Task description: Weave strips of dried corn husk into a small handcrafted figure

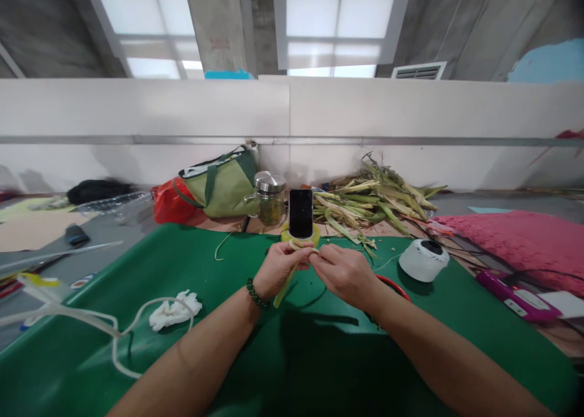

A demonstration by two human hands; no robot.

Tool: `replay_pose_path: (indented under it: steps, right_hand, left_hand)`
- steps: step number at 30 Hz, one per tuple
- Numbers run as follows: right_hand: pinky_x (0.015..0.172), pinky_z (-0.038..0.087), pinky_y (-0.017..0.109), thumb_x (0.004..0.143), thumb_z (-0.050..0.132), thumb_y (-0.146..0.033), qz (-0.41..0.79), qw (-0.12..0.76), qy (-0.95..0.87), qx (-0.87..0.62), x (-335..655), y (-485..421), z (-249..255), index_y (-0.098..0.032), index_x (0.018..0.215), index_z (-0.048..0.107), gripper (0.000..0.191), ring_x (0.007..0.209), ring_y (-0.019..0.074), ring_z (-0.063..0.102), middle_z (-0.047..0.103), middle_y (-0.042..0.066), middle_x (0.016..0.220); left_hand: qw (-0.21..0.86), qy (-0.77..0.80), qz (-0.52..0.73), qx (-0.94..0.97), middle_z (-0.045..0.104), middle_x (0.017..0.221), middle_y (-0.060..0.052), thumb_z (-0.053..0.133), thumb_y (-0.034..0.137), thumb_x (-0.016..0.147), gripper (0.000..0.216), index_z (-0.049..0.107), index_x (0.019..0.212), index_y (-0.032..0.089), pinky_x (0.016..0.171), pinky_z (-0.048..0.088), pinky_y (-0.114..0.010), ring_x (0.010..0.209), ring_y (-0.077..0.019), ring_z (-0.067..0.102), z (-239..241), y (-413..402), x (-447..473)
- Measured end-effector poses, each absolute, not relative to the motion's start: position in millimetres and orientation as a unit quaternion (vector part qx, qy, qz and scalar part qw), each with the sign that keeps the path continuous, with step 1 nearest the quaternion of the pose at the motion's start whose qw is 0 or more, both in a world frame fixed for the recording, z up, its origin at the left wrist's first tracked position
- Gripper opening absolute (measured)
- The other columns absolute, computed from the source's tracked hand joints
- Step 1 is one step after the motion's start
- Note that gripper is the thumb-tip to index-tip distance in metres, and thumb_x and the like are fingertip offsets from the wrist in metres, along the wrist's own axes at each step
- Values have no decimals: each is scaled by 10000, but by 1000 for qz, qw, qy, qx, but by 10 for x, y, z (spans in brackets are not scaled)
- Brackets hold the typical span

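Observation:
Both my hands meet over the green table cover (237, 368), just in front of a black phone (300, 213) that stands upright on a yellow holder (314, 237). My left hand (279, 268), with a dark green bead bracelet (255, 294) at the wrist, is closed on a pale green leaf strip (283, 289) whose end hangs down toward the table. My right hand (344, 272) pinches the same strip at its upper end, fingers pressed together against the left hand's fingers.
A heap of green husks and leaves (374, 201) lies behind the phone. A lidded glass jar (269, 199), a green bag (221, 185) and a red bag (168, 203) stand at the back. A white round device (423, 260), a pink cushion (515, 240), crumpled white tissue (176, 310) and a white cord (91, 322) lie around.

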State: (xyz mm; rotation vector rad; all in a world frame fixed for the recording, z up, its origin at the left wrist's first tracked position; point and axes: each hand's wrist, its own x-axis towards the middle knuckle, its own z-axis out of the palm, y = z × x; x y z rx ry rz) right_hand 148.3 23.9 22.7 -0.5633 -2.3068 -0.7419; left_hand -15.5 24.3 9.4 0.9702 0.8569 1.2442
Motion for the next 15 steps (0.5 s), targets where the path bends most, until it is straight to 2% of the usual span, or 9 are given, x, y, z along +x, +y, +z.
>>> replay_pose_path:
  steps: [6,9,15]
  right_hand:
    - [587,323,284,906,443,-147,-280,311,-881,-222,1501,265,231,-157,709,601,252,639,144,471,536,29,654]
    - [585,317,295,902,448,-153,-287,305,-882,-217,1499,265,254,-158,708,607,251,621,147,454,531,27,641]
    - [588,325,295,892,508,-261,-264,307,-895,-188,1474,256,270,-158,662,605,270,643,154,457,536,33,640]
  left_hand:
    - [597,404,520,459,724,726,-44,833,389,520,363,745,777,148,591,474,-212,598,-104,611,110,244,-166]
    - [586,419,527,452,708,676,-37,821,413,533,339,722,701,136,595,477,-216,593,-109,615,104,252,-152]
    - [574,426,553,429,678,603,-32,826,412,518,349,681,640,119,595,493,-247,556,-119,600,87,280,-160]
